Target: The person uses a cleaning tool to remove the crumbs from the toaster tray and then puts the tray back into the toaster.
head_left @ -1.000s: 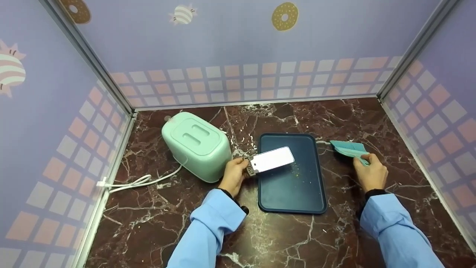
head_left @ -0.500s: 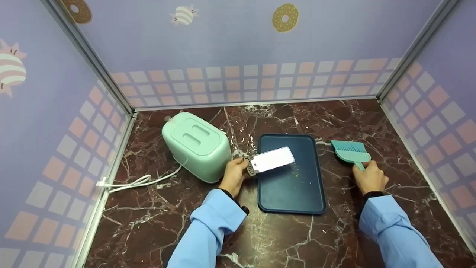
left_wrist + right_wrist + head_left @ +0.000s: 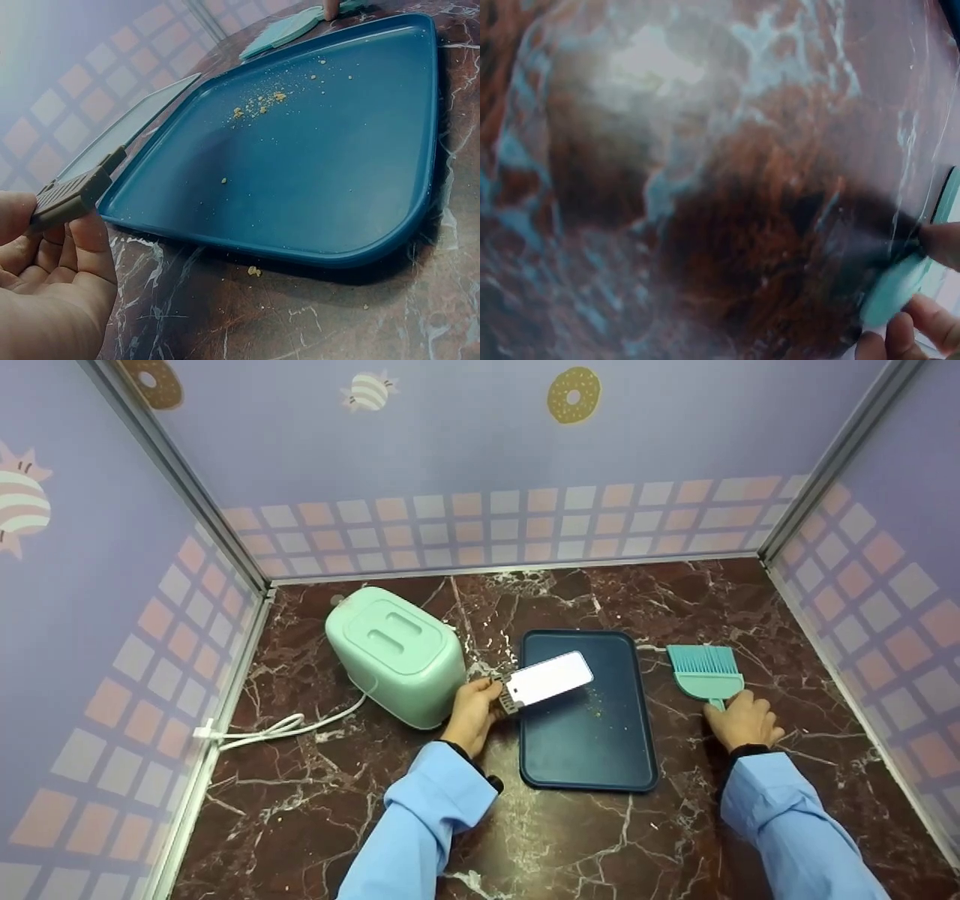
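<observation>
In the head view my left hand [image 3: 472, 712] pinches the brown slotted end of a flat white panel [image 3: 551, 678], thumb on top and fingers beneath. The panel slants over the upper left part of a dark blue tray [image 3: 585, 750]. Yellowish crumbs [image 3: 262, 103] are scattered on the tray's surface, seen best in the left wrist view. To the right of the tray, my right hand [image 3: 745, 721] grips the short handle of a mint-green brush [image 3: 707, 671], whose bristles point away from me. The right wrist view shows only the handle [image 3: 892, 292] between thumb and fingers, blurred.
A mint-green toaster-like appliance [image 3: 397, 660] stands left of my left hand, its white cord [image 3: 289, 725] running to the left wall. Patterned walls [image 3: 495, 457] enclose the marbled counter [image 3: 330, 825] at the back and sides. A few crumbs [image 3: 254, 271] lie beside the tray.
The brush in my right hand has turned from tilted on edge to broad face up, its handle swinging toward me and slightly left. The left hand and the panel have stayed almost still.
</observation>
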Available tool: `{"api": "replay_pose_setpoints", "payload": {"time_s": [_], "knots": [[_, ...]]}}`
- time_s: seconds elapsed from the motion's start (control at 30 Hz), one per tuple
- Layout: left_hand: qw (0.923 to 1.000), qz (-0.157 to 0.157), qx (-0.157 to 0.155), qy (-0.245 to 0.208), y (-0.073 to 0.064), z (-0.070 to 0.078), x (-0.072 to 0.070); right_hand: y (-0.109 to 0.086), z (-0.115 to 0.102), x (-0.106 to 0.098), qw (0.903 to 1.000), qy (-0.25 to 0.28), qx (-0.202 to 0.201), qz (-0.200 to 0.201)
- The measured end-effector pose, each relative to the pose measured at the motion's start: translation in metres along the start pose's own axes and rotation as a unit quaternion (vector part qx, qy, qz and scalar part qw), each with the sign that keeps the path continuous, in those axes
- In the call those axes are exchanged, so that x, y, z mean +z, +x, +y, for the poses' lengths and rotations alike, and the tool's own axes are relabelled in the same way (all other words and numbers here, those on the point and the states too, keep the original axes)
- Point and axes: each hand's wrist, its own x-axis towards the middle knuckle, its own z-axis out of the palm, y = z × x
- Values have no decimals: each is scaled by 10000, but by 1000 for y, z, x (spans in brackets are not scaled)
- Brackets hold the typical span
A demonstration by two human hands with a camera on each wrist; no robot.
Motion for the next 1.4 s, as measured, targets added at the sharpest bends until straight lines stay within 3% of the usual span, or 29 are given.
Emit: {"api": "replay_pose_setpoints", "payload": {"time_s": [0.2,0.4,0.5,0.8,1.2,1.4], "knots": [[9999,22,-101,-34,4,-2,2,-2,-20,3,9945,658,-238,779],[9999,15,-103,-123,5,-3,5,-9,-52,13,9761,1414,-1181,1151],[9999,-10,-72,-149,5,-3,6,-18,-69,20,9686,1680,-1566,949],[9999,-2,13,-169,3,-4,7,-41,-105,37,9635,1608,-2095,441],[9998,-59,-79,-170,2,-2,8,-49,-117,40,9637,1407,-2254,253],[9994,-49,-128,-325,1,-4,11,-52,-122,43,9595,1558,-2342,136]]}}
